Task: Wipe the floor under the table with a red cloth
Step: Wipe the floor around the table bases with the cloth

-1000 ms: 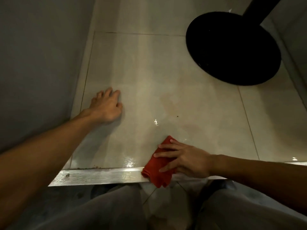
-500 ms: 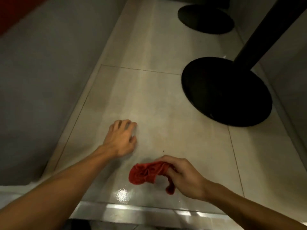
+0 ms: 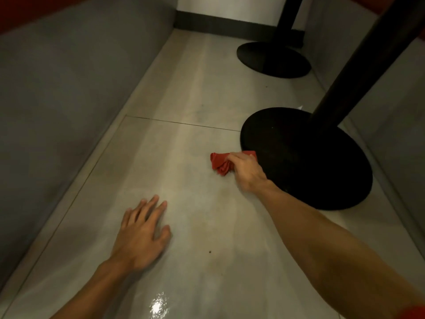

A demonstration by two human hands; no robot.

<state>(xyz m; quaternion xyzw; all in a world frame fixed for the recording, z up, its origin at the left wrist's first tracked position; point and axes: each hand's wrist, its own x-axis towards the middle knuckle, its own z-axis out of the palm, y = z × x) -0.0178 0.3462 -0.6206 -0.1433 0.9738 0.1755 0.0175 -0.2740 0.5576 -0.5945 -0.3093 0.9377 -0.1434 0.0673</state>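
My right hand grips a bunched red cloth and holds it down on the glossy beige tiled floor, right at the near-left rim of a round black table base. My left hand lies flat on the floor nearer to me, fingers spread, holding nothing. A small dark speck sits on the tile to the right of my left hand.
A black table post rises from the near base. A second black base with its post stands farther back. Grey panels wall the strip of floor on the left and right. A dark skirting closes the far end.
My right hand has carried the cloth forward from the metal threshold strip to the table base's rim. My left hand stays planted on the floor. My view has moved in under the table.
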